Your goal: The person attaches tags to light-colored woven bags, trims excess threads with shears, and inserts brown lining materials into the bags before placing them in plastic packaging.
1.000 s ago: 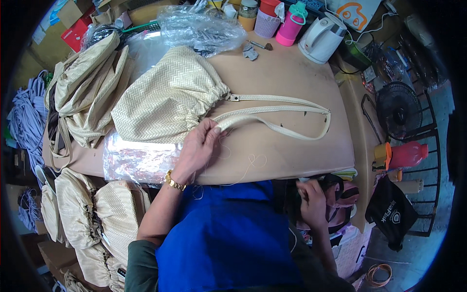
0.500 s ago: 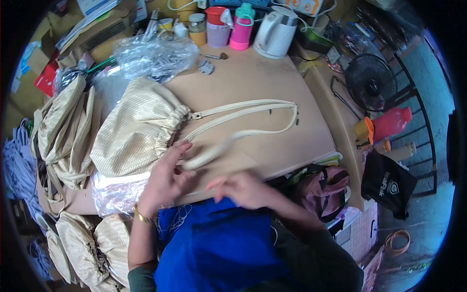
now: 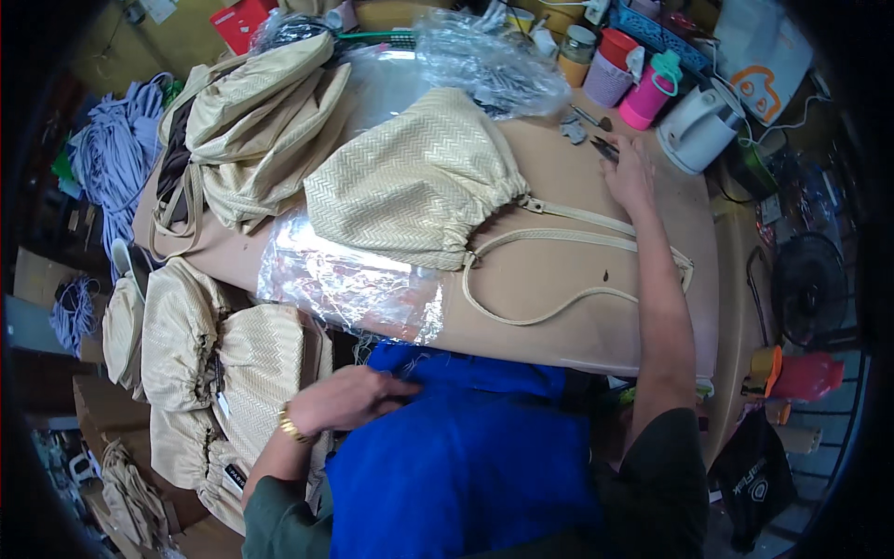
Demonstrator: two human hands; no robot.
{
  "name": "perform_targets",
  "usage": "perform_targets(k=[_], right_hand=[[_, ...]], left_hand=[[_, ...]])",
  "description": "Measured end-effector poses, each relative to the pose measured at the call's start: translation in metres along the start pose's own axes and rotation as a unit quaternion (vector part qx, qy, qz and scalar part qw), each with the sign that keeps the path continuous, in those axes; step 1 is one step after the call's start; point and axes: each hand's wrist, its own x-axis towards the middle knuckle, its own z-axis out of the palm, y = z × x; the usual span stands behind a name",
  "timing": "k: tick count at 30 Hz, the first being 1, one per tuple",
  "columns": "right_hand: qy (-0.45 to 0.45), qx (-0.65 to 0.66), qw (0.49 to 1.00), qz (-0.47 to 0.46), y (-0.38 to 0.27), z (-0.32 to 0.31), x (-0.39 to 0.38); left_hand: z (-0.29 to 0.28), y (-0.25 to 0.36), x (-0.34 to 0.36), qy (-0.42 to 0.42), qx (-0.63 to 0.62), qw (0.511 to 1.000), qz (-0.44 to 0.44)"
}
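Blue cloth (image 3: 466,456) covers the person's lap at the near edge of the view, and the left hand (image 3: 349,399) lies on its upper edge, fingers loosely curled and flat against the fabric, gripping nothing that can be made out; a gold bracelet (image 3: 293,429) circles that wrist. Just left of the hand, cream woven bags (image 3: 200,359) hang in a stack below the table edge. On the tan table (image 3: 568,321) beyond, a sheet of clear plastic (image 3: 349,284) lies at the near edge, and a cream herringbone bag (image 3: 414,182) rests partly on it, its gathered mouth turned to the right. The bag's long strap (image 3: 559,279) loops out across the tabletop and passes under the right forearm. The right arm stretches far over the table; the right hand (image 3: 631,172) lies palm down, fingers extended, touching small dark pliers (image 3: 603,147) near the far edge. Whether it grips them cannot be told. Behind stand a white kettle (image 3: 698,130), a pink cup (image 3: 650,93) and crumpled clear wrapping (image 3: 489,61). More cream bags (image 3: 256,121) pile at the far left.
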Motion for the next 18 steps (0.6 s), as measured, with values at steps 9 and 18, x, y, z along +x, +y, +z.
perform_targets(k=[9,18], right_hand=[[-0.280,0.314,0.873,-0.247,-0.130,-0.081,-0.142],[-0.172,0.357,0.914,-0.091,-0.104,-0.082,-0.087]], left_hand=[[-0.048,0.026,0.010,0.446,0.024,0.888,-0.109],[-0.046,0.026,0.093,0.512,0.118,0.848,0.078]])
